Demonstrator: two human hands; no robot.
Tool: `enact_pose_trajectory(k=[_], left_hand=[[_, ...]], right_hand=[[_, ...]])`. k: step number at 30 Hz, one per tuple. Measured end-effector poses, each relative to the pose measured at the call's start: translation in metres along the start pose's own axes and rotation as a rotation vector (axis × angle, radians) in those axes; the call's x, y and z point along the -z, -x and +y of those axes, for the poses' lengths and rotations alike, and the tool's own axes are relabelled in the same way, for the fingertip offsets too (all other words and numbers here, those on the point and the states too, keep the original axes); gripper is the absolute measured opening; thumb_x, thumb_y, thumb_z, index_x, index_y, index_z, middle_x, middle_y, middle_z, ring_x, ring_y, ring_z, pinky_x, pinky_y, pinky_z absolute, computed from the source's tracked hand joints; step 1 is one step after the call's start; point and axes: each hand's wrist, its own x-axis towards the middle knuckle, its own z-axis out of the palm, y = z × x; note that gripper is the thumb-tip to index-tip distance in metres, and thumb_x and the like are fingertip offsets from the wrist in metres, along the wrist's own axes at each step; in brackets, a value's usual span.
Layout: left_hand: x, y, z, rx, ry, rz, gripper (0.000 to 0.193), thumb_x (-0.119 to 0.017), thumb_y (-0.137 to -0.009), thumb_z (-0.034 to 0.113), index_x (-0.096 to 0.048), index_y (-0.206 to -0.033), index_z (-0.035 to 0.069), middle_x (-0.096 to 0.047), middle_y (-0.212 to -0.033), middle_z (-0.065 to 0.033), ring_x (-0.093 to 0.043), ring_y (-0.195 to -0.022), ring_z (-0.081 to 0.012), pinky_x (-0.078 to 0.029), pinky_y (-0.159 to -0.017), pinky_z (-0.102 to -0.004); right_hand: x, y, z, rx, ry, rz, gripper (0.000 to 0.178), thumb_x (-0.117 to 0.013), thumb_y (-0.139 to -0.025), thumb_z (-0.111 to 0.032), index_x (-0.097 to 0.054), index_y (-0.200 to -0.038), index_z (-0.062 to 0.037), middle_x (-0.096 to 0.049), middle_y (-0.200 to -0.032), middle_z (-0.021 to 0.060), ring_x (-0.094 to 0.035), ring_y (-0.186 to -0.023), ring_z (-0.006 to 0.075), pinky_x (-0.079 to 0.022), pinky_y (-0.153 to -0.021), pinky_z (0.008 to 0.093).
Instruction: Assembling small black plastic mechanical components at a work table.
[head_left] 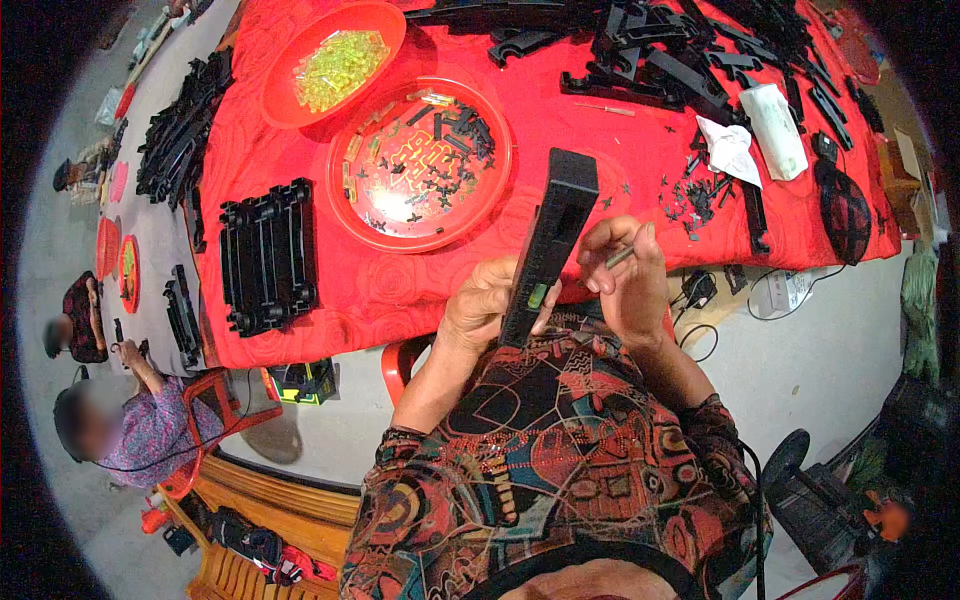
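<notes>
My left hand [478, 308] grips a black spirit level [548, 245] near its lower part and holds it tilted above the table's front edge. A yellow-green vial [538, 297] sits in its frame. Just right of it, my right hand [637, 292] is raised palm up, fingers curled, with a short grey rod [620, 257] pinched between thumb and fingers. Beyond the hands, a round red tray [350, 225] bears small black pieces and a few yellow vials. Behind that tray, a red bowl [283, 100] contains many yellow-green vials.
A stack of black level bodies [268, 255] lies left on the red cloth [400, 300]. More black bodies [660, 75] pile up at the back. Small black pieces [700, 205], a white tissue [728, 150] and a white roll [775, 130] lie right. Another person [160, 430] sits at left.
</notes>
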Motion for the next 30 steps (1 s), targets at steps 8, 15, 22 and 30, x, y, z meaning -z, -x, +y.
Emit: enact_pose_trajectory(k=[8,15,22,30], left_hand=[[-0.017,-0.006,0.003,-0.073,-0.088,0.055,0.04,-0.069,-0.076,0.031,-0.059,-0.097,-0.001,-0.056,-0.09,-0.0155,-0.057,-0.068,-0.0219,-0.047,-0.059,-0.0302],[-0.011,0.0,0.014,-0.287,-1.209,0.222,0.031,-0.07,-0.074,0.016,-0.059,-0.099,0.001,-0.059,-0.094,-0.0111,-0.059,-0.082,-0.0214,-0.046,-0.071,-0.0351],[-0.005,0.003,-0.003,-0.261,-2.392,0.4,0.026,-0.062,-0.074,0.008,-0.061,-0.1,0.009,-0.053,-0.092,-0.0104,-0.051,-0.083,-0.0259,-0.04,-0.068,-0.0362],[0.027,0.01,-0.015,-0.248,-2.393,0.338,0.028,-0.051,-0.073,0.009,-0.057,-0.101,0.008,-0.049,-0.088,-0.01,-0.047,-0.08,-0.0248,-0.036,-0.064,-0.0373]], right_hand=[[0.005,0.0,0.001,-0.022,-0.035,0.024,0.038,-0.039,-0.089,-0.039,-0.052,-0.086,-0.0037,-0.056,-0.074,0.0082,-0.039,-0.051,0.0088,-0.033,-0.05,0.0228],[0.022,0.004,0.001,0.061,-0.082,0.064,0.028,-0.042,-0.085,-0.03,-0.05,-0.084,-0.0031,-0.044,-0.06,0.0021,-0.034,-0.047,0.0082,-0.029,-0.044,0.0247],[0.034,0.001,-0.013,0.218,-0.132,0.158,0.027,-0.038,-0.093,-0.026,-0.047,-0.078,-0.0051,-0.023,-0.051,-0.0057,-0.024,-0.042,0.0069,-0.023,-0.041,0.0239],[0.004,-0.035,0.021,0.283,0.065,0.055,0.037,-0.038,-0.096,-0.025,-0.05,-0.073,0.0006,-0.025,-0.048,-0.0052,-0.022,-0.039,0.005,-0.02,-0.038,0.0226]])
